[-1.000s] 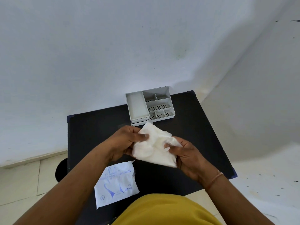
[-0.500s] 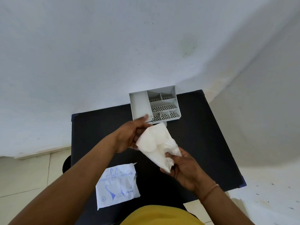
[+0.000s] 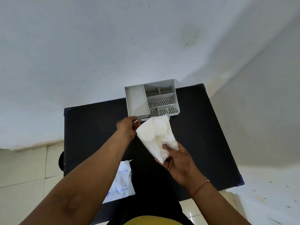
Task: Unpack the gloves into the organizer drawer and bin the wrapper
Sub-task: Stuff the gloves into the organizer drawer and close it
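Observation:
A bundle of thin white gloves [image 3: 155, 137] hangs above the black table, gripped at its lower end by my right hand [image 3: 177, 161]. My left hand [image 3: 128, 129] reaches forward with its fingertips at the front of the grey organizer [image 3: 136, 101], by the small drawer [image 3: 143, 118] under the long left compartment; whether it grips the drawer I cannot tell. The organizer stands at the table's far edge against the wall. The empty wrapper [image 3: 120, 184], white with blue print, lies flat near the table's front left, partly under my left forearm.
The black table [image 3: 203, 135] stands in a corner between two white walls. A dark round object [image 3: 60, 161] sticks out past the table's left edge over the tiled floor. The organizer's right side has several perforated compartments.
My left hand let go of the glove bundle and moved forward to the organizer's drawer front. My right hand now holds the bundle alone, raised and tilted toward the organizer.

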`<state>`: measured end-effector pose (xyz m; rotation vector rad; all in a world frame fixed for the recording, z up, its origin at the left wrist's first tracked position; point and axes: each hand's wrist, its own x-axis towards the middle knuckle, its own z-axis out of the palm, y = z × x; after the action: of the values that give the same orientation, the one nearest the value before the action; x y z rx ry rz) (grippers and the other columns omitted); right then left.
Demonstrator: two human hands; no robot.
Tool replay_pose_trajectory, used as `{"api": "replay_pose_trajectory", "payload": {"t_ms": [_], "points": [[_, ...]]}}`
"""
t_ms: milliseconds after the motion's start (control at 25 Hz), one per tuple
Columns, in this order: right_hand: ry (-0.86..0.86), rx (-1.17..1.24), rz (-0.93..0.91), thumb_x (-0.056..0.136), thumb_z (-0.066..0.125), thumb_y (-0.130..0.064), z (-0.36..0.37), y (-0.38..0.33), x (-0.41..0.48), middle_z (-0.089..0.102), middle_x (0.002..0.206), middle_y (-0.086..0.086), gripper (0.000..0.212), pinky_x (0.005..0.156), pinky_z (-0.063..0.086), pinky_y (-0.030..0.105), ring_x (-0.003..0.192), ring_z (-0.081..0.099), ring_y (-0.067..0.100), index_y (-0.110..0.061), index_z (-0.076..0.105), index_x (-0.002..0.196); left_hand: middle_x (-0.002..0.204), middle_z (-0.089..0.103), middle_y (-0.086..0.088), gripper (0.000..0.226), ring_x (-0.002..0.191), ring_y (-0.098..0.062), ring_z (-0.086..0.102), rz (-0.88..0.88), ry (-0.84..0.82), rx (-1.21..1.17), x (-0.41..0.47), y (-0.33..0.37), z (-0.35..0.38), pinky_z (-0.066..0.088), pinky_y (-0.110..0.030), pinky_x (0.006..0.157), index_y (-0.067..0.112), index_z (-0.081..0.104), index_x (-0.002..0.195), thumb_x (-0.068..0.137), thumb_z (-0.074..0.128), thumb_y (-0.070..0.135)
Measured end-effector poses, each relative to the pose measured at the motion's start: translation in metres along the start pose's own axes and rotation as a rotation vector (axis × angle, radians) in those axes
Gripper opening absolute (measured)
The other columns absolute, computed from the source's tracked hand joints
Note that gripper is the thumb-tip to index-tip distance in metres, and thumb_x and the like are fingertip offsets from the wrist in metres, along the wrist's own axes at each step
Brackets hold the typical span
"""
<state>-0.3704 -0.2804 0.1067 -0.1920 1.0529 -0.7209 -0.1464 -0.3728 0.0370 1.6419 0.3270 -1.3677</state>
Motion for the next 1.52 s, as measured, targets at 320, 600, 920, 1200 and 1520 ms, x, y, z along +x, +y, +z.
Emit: {"api": "replay_pose_trajectory", "payload": {"t_ms": [320, 600, 920, 1200, 1520], "points": [[0.056, 0.029, -0.006, 0.093, 0.072, 0.000, 0.011, -0.002, 0.027, 0.079, 0.125, 0.011, 0.038, 0.082, 0.067, 0.049, 0.114, 0.076, 0.035, -0.016, 0.071, 0.127, 0.122, 0.070, -0.019, 0.036, 0.111, -0.034, 0.071, -0.119, -0.139, -0.043, 0.018, -0.003, 0.005, 0.054, -0.056, 0.113, -0.006, 0.066, 0.132, 0.096, 0.060, -0.005], [0.114, 0.054, -0.006, 0.099, 0.065, 0.002, 0.012, 0.000, 0.041, 0.081, 0.118, 0.014, 0.026, 0.079, 0.068, 0.046, 0.104, 0.079, 0.034, -0.016, 0.076, 0.114, 0.089, 0.074, -0.012, 0.017, 0.070, -0.025, 0.071, -0.075, -0.058, 0.183, 0.012, -0.047, -0.024, 0.065, -0.039, 0.059, 0.004, 0.073, 0.108, 0.098, 0.060, 0.005], [0.200, 0.147, 0.060, 0.102, 0.059, 0.004, 0.009, 0.010, 0.052, 0.081, 0.082, 0.007, 0.025, 0.066, 0.069, 0.044, 0.065, 0.080, 0.021, -0.011, 0.067, 0.122, 0.107, 0.070, -0.011, 0.041, 0.075, -0.026, 0.068, 0.016, 0.074, 0.358, -0.020, -0.070, -0.059, 0.062, -0.040, 0.061, 0.015, 0.064, 0.129, 0.103, 0.063, 0.046], [0.189, -0.078, 0.045, 0.098, 0.065, 0.003, 0.029, 0.031, 0.060, 0.080, 0.106, 0.015, 0.022, 0.080, 0.066, 0.049, 0.093, 0.079, 0.032, -0.012, 0.071, 0.115, 0.103, 0.084, -0.012, 0.014, 0.079, -0.023, 0.084, 0.204, -0.201, 0.361, -0.057, -0.057, -0.072, 0.067, -0.038, 0.061, 0.019, 0.078, 0.107, 0.096, 0.078, 0.028], [0.190, -1.035, -0.208, 0.098, 0.068, -0.011, 0.025, 0.015, 0.078, 0.078, 0.104, 0.006, 0.018, 0.060, 0.068, 0.037, 0.093, 0.078, 0.028, -0.017, 0.074, 0.114, 0.089, 0.079, 0.001, 0.022, 0.070, -0.019, 0.080, 0.517, -0.095, 0.936, -0.027, -0.042, -0.067, 0.070, -0.041, 0.059, 0.021, 0.078, 0.107, 0.088, 0.075, 0.010]]}}
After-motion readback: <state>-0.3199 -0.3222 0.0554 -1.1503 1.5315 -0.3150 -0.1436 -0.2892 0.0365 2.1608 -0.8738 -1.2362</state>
